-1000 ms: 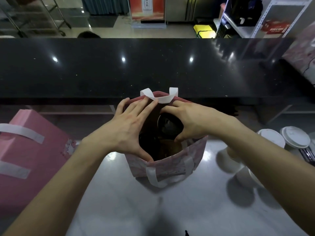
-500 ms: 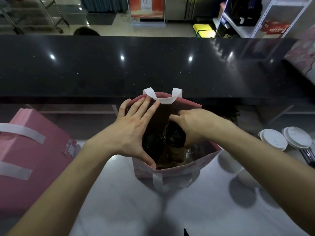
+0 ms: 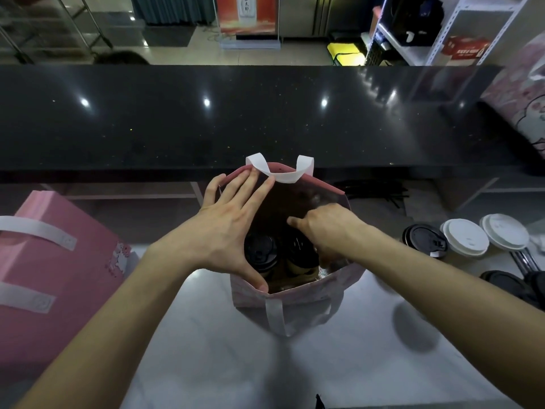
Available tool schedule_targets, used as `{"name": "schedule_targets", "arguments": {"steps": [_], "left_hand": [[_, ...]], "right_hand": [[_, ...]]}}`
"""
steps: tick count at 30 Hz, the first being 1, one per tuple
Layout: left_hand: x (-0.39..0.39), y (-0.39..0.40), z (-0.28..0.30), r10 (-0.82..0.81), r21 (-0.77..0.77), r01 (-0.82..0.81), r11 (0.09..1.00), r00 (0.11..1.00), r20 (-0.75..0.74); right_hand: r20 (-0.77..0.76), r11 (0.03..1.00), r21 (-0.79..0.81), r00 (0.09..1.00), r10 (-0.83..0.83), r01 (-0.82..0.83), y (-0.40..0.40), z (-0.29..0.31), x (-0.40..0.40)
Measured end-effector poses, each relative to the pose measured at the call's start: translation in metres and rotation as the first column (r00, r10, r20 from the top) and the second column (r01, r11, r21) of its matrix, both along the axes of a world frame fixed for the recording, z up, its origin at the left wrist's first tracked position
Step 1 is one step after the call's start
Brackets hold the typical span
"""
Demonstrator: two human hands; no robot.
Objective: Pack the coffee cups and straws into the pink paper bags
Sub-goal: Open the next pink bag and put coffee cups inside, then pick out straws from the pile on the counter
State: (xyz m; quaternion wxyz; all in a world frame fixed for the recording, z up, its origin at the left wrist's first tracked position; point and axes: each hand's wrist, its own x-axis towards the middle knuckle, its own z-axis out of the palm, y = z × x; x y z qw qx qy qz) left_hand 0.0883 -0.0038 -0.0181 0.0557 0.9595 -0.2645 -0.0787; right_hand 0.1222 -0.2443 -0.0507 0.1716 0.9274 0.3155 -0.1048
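Pink paper bag [image 3: 298, 302], upright and open-mouthed on the pale grey counter [image 3: 206, 364], its white far handle [image 3: 280, 172] standing up against the black raised bar top [image 3: 265, 113] behind it. Inside the bag: two coffee cups, side by side, each with a black lid, the left cup [image 3: 261, 253] and the right cup [image 3: 302, 255]. Left hand [image 3: 227, 234]: fingers straight and spread, laid along the bag's left rim, thumb hooked over the near edge, holding the mouth wide. Right hand [image 3: 327, 231]: reaching down into the bag over the right cup, fingers curled out of sight; whether they grip the cup cannot be told. Right of the bag: one black-lidded cup [image 3: 424, 242], then two white-lidded cups [image 3: 464, 237], and black straws [image 3: 374, 191] lying behind. Left of the bag: second pink bag [image 3: 53, 276], white handles showing
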Motion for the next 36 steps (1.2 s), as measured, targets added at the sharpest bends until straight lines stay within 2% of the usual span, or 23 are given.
{"name": "schedule_targets", "arguments": {"steps": [13,17,20,24,26,30,36], "left_hand": [[-0.013,-0.002,0.010,0.032,0.088,-0.035,0.996,0.999,0.026],[-0.020,-0.008,0.026,0.042,0.078,-0.053,0.996,0.989,0.140],[-0.025,-0.018,0.045,0.083,-0.022,-0.080,0.997,0.973,0.213],[-0.026,-0.061,0.065,0.095,-0.064,-0.081,0.995,0.959,0.265],[-0.023,-0.092,0.069,0.061,-0.061,-0.047,0.997,0.964,0.260],[-0.014,-0.169,0.062,-0.029,-0.029,0.038,0.999,0.966,0.259],[-0.002,-0.289,0.035,-0.135,-0.010,0.140,0.990,0.964,0.228]], "right_hand": [[-0.125,1.000,-0.020,0.992,-0.027,0.024,0.002,0.011,-0.011],[-0.131,0.988,0.129,0.989,-0.067,0.084,-0.006,0.036,-0.019],[-0.188,0.918,0.340,0.972,-0.144,0.202,-0.025,0.067,-0.031],[-0.090,0.760,0.581,0.951,-0.294,0.290,-0.077,0.103,-0.052],[-0.039,0.725,0.597,0.916,-0.400,0.343,-0.112,0.111,-0.063],[-0.017,0.696,0.514,0.817,-0.576,0.501,-0.195,0.102,-0.084],[-0.073,0.535,0.525,0.660,-0.747,0.663,-0.343,0.065,-0.100]]}}
